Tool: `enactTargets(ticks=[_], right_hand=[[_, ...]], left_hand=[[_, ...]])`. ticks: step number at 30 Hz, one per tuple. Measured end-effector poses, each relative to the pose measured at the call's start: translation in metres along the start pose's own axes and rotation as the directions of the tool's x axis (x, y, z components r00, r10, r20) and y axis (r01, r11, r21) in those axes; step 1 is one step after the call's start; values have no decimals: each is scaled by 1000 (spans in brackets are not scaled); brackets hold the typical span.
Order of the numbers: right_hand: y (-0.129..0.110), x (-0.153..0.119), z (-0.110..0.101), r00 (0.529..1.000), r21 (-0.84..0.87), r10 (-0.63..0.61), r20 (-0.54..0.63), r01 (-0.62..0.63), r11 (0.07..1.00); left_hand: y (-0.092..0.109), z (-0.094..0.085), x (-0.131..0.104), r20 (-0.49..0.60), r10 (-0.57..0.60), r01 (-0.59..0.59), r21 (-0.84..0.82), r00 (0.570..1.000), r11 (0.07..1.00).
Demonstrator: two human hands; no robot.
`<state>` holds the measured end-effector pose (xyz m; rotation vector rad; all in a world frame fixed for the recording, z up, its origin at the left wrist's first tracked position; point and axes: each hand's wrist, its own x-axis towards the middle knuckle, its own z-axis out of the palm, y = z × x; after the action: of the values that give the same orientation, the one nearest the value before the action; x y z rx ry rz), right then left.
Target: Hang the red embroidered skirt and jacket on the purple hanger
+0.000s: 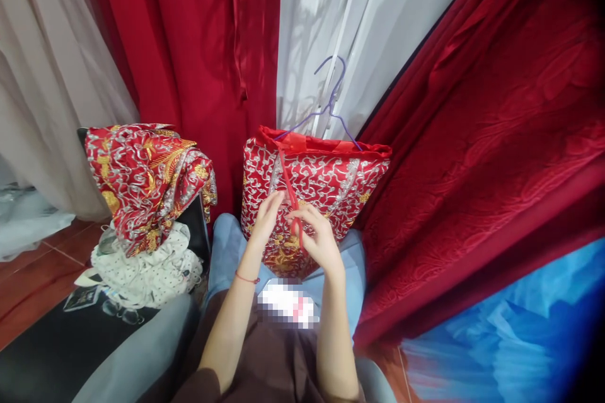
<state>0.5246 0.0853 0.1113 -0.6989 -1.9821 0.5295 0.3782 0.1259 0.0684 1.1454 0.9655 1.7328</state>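
Observation:
A red embroidered garment (321, 179) with silver and gold patterning hangs from a purple wire hanger (336, 85) between my knees. It looks like a skirt with a plain red waistband. From the waistband's left side a thin red ribbon (286, 170) runs down to my fingers. My right hand (321, 239) pinches this ribbon, which bends into a small loop at the fingertips. Just left of it, my left hand (268, 214) has its fingers closed together at the ribbon, in front of the garment. The left fingertips are partly hidden.
Matching embroidered cloth (142, 182) drapes over a dark support at left, above a dotted white cloth (146, 271). Eyeglasses (123, 312) lie on a black surface (42, 352). Red curtain-like fabric (482, 138) hangs at right, with blue tulle (510, 334) below. A blurred-out bright object (286, 303) rests on my lap.

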Motion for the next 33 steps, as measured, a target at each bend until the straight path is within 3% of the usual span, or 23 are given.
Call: enactTargets(ticks=[6, 10, 14, 17, 19, 21, 23, 25, 27, 29, 31, 33], right_hand=[[1, -5, -9, 998, 133, 19, 58, -26, 991], [4, -6, -7, 995, 267, 97, 5, -95, 959], [14, -7, -2, 970, 171, 144, -197, -110, 979], [16, -7, 3, 901, -22, 98, -423, -119, 993], [12, -7, 5, 869, -88, 48, -492, -104, 991], [4, -7, 7, 915, -112, -8, -402, -41, 993], [-4, -7, 9, 984, -100, -58, -169, 41, 994], [-7, -6, 10, 993, -16, -90, 72, 92, 996], [-3, -4, 11, 976, 116, -112, 185, 92, 989], [5, -1, 12, 984, 226, -97, 147, 62, 972], [15, 4, 14, 1000, 272, -2, -3, 2, 962], [24, 11, 18, 978, 264, 121, -172, -72, 962]], left_hand=[[16, 10, 20, -14, 40, -41, -40, 999, 998], [22, 6, 24, -35, 58, -60, -61, 998, 996], [19, -3, 22, -26, 43, -44, -37, 999, 998], [15, -8, 22, -112, 43, -44, -5, 993, 999], [12, -10, 23, -159, 53, -51, 18, 986, 999], [11, -11, 24, -119, 47, -45, 20, 992, 999], [13, -10, 26, -11, 1, -1, -9, 1000, 1000], [18, -9, 27, 63, -61, 65, -58, 996, 996], [24, -8, 27, 73, -98, 106, -102, 992, 989], [29, -8, 26, 81, -88, 96, -100, 993, 990], [33, -9, 25, 113, -48, 55, -59, 992, 997], [34, -10, 23, 141, -2, 6, -33, 990, 999]])
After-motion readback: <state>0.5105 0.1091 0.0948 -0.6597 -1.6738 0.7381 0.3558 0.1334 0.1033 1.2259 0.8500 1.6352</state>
